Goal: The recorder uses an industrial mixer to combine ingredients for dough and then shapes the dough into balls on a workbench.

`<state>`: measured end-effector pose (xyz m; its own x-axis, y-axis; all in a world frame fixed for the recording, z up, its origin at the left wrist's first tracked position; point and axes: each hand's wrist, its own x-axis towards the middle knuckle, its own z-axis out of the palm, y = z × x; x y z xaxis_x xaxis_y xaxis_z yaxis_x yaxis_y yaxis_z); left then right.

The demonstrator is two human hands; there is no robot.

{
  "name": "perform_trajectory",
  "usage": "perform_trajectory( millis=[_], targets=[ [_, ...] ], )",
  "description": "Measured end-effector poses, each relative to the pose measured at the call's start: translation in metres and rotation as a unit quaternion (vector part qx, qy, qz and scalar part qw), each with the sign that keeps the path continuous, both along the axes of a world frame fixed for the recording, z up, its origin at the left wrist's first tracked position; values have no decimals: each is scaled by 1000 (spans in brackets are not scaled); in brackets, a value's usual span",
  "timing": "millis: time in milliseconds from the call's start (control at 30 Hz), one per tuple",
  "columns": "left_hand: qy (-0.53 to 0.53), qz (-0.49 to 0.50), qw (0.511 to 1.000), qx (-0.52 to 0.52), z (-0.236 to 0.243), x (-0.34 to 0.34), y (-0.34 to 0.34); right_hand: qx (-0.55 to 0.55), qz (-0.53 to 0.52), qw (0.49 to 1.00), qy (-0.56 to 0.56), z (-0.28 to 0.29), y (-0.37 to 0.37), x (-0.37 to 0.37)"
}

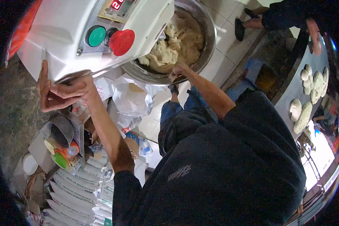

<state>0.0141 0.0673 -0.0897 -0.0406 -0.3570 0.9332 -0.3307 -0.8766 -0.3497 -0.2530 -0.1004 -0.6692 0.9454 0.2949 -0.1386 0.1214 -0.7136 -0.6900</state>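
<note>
I have both bare hands in view from the head camera, each at a part of the big white mixer (64, 41). The left hand (67, 91) is at the lower edge of the machine's housing, half open, with one finger stretched up by the corner and the others loosely bent; I see nothing held in it, and I cannot tell how firmly it touches the metal. Above it, on the sloping panel, I can make out a green button (96, 35), a red button (121, 42) and a lit display (116, 4). The right hand (180, 71) is at the near rim of the round metal bowl (211, 39), its fingers bent inward and mostly hidden from me, so I cannot tell whether they have hold of the rim or of the dough. The pale dough (169, 49) lies in the bowl in a thick, folded mass, right beside those fingers. Below the bowl, on the left hand's side, I see an open white bag (130, 100), and lower still a stack of white packages (71, 196). Off to the right, shaped dough pieces (318, 83) rest on a grey table (290, 92), and another person's hand (315, 47) is at its far end.
</note>
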Motion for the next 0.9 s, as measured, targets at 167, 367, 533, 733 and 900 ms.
perform_trajectory(
  millis=[167, 367, 533, 733, 900],
  targets=[
    [39, -17, 999, -21, 10, -3, 22, 498, -221, 836, 65, 65, 40, 22],
    [69, -86, 992, -58, 11, -6, 3, -63, 19, 998, 8, 131, 67, 66],
    [96, -115, 986, -69, 10, -2, 22, -9, -24, 997, 78, 229, 99, 102],
    [123, -201, 966, -102, 11, -3, 12, -27, -98, 980, 171, 235, 115, 115],
    [153, -294, 932, -145, 16, 0, -24, 92, -254, 956, 113, 154, 117, 134]
  ],
)
